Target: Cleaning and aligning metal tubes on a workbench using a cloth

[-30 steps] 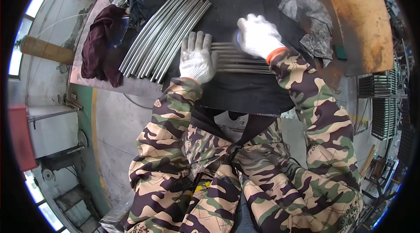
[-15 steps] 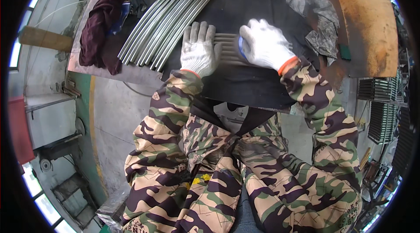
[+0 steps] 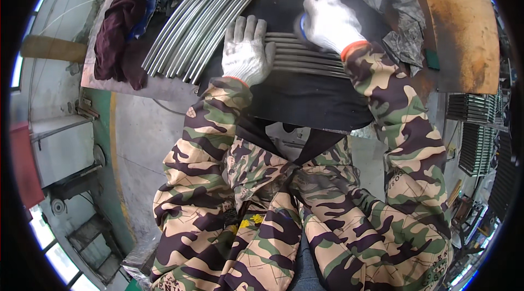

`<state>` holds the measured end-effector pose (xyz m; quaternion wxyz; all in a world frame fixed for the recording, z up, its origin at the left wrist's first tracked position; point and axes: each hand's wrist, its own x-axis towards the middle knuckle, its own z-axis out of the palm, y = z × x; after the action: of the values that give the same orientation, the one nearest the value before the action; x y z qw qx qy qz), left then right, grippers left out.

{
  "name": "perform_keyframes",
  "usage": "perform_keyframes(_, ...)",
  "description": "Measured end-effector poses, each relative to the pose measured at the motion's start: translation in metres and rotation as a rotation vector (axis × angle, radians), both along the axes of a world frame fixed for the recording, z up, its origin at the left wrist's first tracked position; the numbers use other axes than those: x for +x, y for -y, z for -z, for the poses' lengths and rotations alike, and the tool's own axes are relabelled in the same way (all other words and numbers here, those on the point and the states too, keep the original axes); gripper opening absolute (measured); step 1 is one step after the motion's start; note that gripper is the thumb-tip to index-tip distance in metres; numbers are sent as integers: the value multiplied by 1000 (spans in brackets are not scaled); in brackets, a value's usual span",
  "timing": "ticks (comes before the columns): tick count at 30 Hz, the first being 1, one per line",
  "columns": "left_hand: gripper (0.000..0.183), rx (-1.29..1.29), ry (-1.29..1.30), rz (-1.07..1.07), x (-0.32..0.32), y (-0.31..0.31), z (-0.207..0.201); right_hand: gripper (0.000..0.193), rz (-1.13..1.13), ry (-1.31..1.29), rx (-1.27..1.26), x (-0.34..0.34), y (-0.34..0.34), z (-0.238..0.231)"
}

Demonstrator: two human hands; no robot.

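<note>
My left hand [image 3: 244, 51], in a white knitted glove with grey-soiled fingers, lies flat with fingers stretched over the left ends of a row of metal rods [image 3: 305, 54]. These rods lie side by side across the black cloth [image 3: 311, 100]. My right hand [image 3: 332, 23], also gloved in white, is closed at the far side of the row. A blue-edged thing [image 3: 301, 26] shows at its left side; the glove hides most of it, so its kind is unclear. To the left of my left hand, a batch of shiny metal rods [image 3: 204, 23] lies slanted.
A dark maroon cloth [image 3: 117, 40] lies at the table's left end. Crumpled grey plastic [image 3: 401, 23] rests at the right, beside a small green block [image 3: 432, 59] and a rust-stained board [image 3: 464, 29]. Racks of dark rods [image 3: 475, 149] stand beyond the table at right.
My right hand has moved away from me, from over the rods to their far side, uncovering more of the near rods. My left hand stays flat on their left ends.
</note>
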<state>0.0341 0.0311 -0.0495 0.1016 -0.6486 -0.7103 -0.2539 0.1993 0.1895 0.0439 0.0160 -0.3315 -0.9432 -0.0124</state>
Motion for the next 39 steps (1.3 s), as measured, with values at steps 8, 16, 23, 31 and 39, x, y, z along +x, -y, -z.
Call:
perform_keyframes(8, 61, 9, -32, -24, 1, 9, 6, 25, -79, -3, -53, -9, 13, 0)
perform_keyframes(16, 61, -19, -30, -39, 2, 15, 4, 25, -133, -14, -60, 1, 32, -3)
perform_keyframes(23, 55, -122, 62, 67, -16, 18, -8, 32, -41, 0, -37, 5, 26, 5)
perform_keyframes(31, 55, 21, 31, 19, -9, 7, 5, 31, -13, -37, 11, -14, 7, 10)
perform_keyframes(39, 57, 5, 9, -12, -5, 19, 3, 23, -115, -77, 15, -22, 24, 12)
